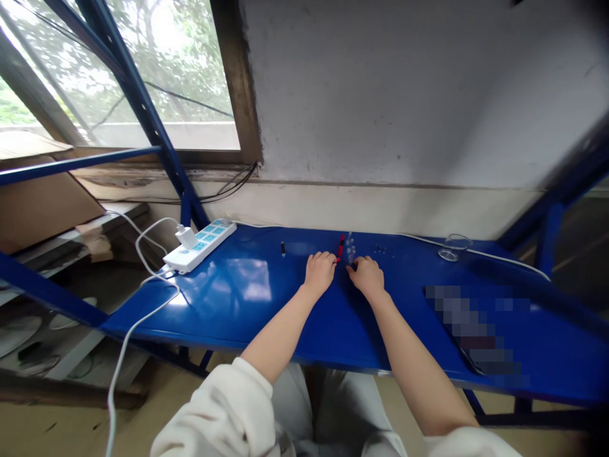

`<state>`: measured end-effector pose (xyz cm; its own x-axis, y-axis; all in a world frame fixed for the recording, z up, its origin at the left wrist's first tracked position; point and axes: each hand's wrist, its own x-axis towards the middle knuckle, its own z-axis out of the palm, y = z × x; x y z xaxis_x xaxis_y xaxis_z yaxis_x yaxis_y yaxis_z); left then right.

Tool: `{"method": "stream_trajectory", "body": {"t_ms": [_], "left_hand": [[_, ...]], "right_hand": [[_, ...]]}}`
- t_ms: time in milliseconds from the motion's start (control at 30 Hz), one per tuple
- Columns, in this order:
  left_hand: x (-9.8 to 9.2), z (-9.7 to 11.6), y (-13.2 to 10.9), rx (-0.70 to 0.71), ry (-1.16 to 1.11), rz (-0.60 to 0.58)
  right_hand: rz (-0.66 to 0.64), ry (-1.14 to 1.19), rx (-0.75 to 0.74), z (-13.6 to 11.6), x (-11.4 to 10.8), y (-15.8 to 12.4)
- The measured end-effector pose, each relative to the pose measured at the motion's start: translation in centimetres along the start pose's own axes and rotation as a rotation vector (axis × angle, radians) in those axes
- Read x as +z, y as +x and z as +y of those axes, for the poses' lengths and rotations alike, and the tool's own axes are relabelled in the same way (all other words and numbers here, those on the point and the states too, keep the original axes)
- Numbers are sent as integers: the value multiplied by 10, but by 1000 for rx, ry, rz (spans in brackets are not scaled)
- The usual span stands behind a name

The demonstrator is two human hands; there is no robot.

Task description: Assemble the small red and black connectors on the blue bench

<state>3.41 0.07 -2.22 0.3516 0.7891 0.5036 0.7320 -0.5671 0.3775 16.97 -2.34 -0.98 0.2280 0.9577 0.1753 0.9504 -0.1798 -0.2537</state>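
Both my hands rest over the middle of the blue table. My left hand has its fingers curled at a small red piece near its fingertips; what it holds, if anything, is too small to tell. Just beyond lies a red and black object. Several small clear pieces lie to the right of it. My right hand is curled beside the near end of these clear pieces, its fingertips partly hidden. A small black and clear item stands to the left of my left hand.
A white power strip with a plug and cable sits at the table's left end. Tiny clear pieces lie right of centre. A round clear container is at the back right. A dark flat object, partly blurred, lies at the right.
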Motion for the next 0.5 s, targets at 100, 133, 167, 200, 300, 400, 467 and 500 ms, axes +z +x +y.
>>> {"method": "stream_trajectory", "body": {"t_ms": [100,133,167,200,300,400,467,500], "left_hand": [[0,-3,0,-50,-98,40],[-1,-3,0,-66,-139,60],[-2,-3,0,-78,-182,84],[-5,-2,-1,-86,-224,112],[-13,3,-5,-96,-341,208],[-19,9,-8,-95,-428,262],[-20,11,-9,-89,-458,276],[-20,11,-9,-88,-466,282]], "right_hand": [[36,17,-3,0,3,0],[46,25,-1,0,4,0],[55,33,4,0,5,1],[64,41,10,0,7,1],[93,67,28,1,11,4],[111,87,28,2,13,6],[100,102,0,2,13,6],[90,109,-30,1,12,5]]}}
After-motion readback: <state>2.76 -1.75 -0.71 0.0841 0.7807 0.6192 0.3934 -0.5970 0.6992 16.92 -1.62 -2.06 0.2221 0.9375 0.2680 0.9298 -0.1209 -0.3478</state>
